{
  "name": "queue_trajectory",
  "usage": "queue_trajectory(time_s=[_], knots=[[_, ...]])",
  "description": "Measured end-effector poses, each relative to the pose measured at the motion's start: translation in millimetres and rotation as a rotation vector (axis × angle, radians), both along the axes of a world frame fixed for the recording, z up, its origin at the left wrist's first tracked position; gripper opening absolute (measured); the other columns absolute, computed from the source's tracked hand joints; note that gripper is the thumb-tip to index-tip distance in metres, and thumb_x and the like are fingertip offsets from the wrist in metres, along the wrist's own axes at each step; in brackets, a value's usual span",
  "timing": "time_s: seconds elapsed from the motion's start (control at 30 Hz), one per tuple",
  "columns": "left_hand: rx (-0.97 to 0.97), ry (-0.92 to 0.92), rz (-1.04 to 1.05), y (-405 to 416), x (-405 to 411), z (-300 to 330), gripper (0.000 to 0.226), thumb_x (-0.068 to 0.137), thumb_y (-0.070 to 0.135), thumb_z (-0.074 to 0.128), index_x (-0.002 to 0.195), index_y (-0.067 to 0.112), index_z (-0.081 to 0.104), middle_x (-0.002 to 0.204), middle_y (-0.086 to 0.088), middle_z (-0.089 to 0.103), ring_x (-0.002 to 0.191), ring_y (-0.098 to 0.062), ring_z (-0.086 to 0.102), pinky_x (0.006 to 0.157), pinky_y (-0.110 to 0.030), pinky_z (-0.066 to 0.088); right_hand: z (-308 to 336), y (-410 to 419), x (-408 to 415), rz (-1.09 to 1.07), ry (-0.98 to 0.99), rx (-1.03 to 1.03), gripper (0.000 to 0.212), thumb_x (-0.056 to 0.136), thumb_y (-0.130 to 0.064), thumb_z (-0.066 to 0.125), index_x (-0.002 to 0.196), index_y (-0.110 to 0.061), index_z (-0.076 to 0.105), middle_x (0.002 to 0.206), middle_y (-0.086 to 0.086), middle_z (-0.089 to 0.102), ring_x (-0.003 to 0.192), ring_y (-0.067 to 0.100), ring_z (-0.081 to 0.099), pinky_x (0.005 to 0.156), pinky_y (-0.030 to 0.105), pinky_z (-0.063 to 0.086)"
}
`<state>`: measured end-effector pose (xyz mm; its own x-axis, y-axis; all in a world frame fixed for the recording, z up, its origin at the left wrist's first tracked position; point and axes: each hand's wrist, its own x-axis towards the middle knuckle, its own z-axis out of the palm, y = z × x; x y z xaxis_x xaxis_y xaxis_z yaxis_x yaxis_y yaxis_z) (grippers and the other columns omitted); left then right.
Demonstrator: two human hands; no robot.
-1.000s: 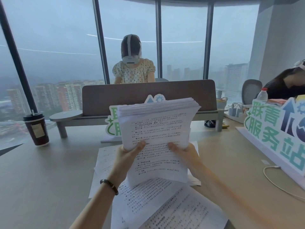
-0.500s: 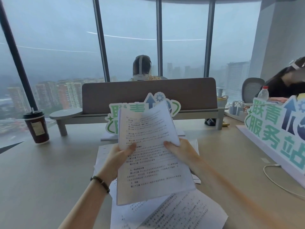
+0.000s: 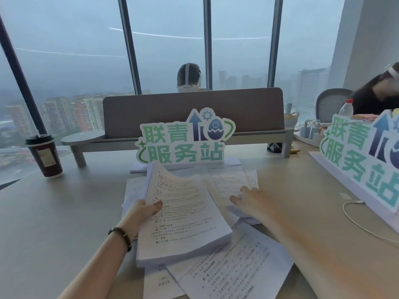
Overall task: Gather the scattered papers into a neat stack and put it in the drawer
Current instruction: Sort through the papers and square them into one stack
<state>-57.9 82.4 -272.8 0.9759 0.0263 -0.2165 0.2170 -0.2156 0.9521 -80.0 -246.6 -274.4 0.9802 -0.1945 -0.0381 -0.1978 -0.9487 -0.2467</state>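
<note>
A thick stack of printed papers [image 3: 183, 219] lies tilted over the desk, its far end bent upward. My left hand [image 3: 141, 214] grips its left edge, thumb on the top sheet. My right hand [image 3: 251, 201] has let go of the stack and reaches flat, fingers spread, toward loose sheets [image 3: 231, 180] lying further back on the right. More scattered sheets [image 3: 233, 270] lie under and in front of the stack. No drawer is in view.
A green sign [image 3: 183, 141] stands just behind the papers. A second sign [image 3: 362, 158] and a white cable [image 3: 354, 214] sit on the right. A dark coffee cup [image 3: 44, 156] stands at far left. A grey divider [image 3: 194, 111] crosses the desk, people beyond it.
The stack came down from upright in front of me to low over the desk. My right hand released it and moved right toward the loose sheets.
</note>
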Motion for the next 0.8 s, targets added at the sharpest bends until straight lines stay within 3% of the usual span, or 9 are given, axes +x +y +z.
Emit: queue_trajectory(time_s=[0.13, 0.23, 0.3, 0.4, 0.53, 0.63, 0.73, 0.8], knots=[[0.040, -0.027, 0.008, -10.8, -1.0, 1.0, 0.016, 0.092, 0.018, 0.070, 0.097, 0.003, 0.070, 0.083, -0.012, 0.077, 0.074, -0.030, 0.074, 0.058, -0.033, 0.058, 5.2, -7.3, -1.9, -0.051, -0.093, 0.140, 0.060, 0.093, -0.056, 0.053, 0.140, -0.020, 0.044, 0.139, 0.010, 0.053, 0.123, 0.031, 0.053, 0.095, 0.038, 0.046], [0.067, -0.029, -0.013, -14.2, 0.7, 3.2, 0.020, 0.092, 0.020, 0.070, 0.101, 0.002, 0.069, 0.089, -0.015, 0.077, 0.078, -0.031, 0.074, 0.061, -0.035, 0.060, 9.2, -11.5, 0.4, -0.130, -0.191, 0.507, 0.057, 0.090, -0.035, 0.071, 0.140, -0.019, 0.047, 0.143, 0.008, 0.052, 0.128, 0.028, 0.050, 0.096, 0.035, 0.045], [0.076, -0.032, -0.036, -17.2, 1.1, 5.2, 0.021, 0.093, 0.021, 0.069, 0.102, 0.002, 0.070, 0.091, -0.015, 0.077, 0.079, -0.031, 0.075, 0.062, -0.035, 0.060, 11.6, -17.3, 2.7, -0.221, -0.258, 0.718, 0.060, 0.088, -0.021, 0.075, 0.141, -0.016, 0.047, 0.146, 0.010, 0.049, 0.131, 0.029, 0.046, 0.093, 0.034, 0.043], [0.073, -0.037, -0.061, -24.0, 1.8, 7.1, 0.021, 0.093, 0.020, 0.069, 0.103, 0.002, 0.070, 0.092, -0.016, 0.077, 0.078, -0.030, 0.075, 0.061, -0.034, 0.060, 14.9, -24.1, 2.8, -0.272, -0.278, 0.851, 0.077, 0.086, -0.017, 0.077, 0.150, -0.011, 0.035, 0.155, 0.010, 0.039, 0.141, 0.032, 0.037, 0.105, 0.039, 0.039], [0.085, -0.042, -0.085, -36.7, 4.7, 9.2, 0.023, 0.093, 0.021, 0.069, 0.105, 0.001, 0.069, 0.093, -0.016, 0.077, 0.080, -0.031, 0.074, 0.064, -0.036, 0.061, 14.6, -27.6, 1.3, -0.228, -0.212, 0.910, 0.066, 0.088, -0.008, 0.074, 0.146, -0.009, 0.042, 0.146, 0.010, 0.050, 0.134, 0.029, 0.046, 0.091, 0.027, 0.037], [0.064, -0.049, -0.082, -42.9, 3.6, 7.9, 0.022, 0.094, 0.021, 0.068, 0.104, 0.001, 0.069, 0.094, -0.017, 0.076, 0.083, -0.034, 0.074, 0.073, -0.043, 0.062, 12.9, -27.3, -1.3, -0.267, -0.211, 0.910, 0.066, 0.081, -0.011, 0.081, 0.138, -0.007, 0.047, 0.136, 0.012, 0.059, 0.118, 0.028, 0.056, 0.085, 0.030, 0.044], [0.025, -0.062, -0.070, -40.4, 4.1, 6.9, 0.024, 0.092, 0.021, 0.070, 0.105, 0.001, 0.070, 0.094, -0.018, 0.077, 0.085, -0.038, 0.074, 0.080, -0.054, 0.060, 15.3, -25.8, -6.4, -0.241, -0.211, 0.825, 0.052, 0.088, -0.015, 0.076, 0.133, -0.004, 0.054, 0.130, 0.006, 0.060, 0.119, 0.031, 0.057, 0.091, 0.033, 0.047], [-0.019, -0.072, -0.044, -35.3, 3.3, 10.0, 0.024, 0.092, 0.021, 0.070, 0.105, 0.001, 0.070, 0.095, -0.018, 0.077, 0.086, -0.038, 0.074, 0.078, -0.053, 0.061, 19.9, -21.7, -12.6, -0.209, -0.246, 0.666, 0.044, 0.093, -0.020, 0.069, 0.131, -0.003, 0.054, 0.126, 0.008, 0.059, 0.116, 0.033, 0.057, 0.093, 0.038, 0.047]])
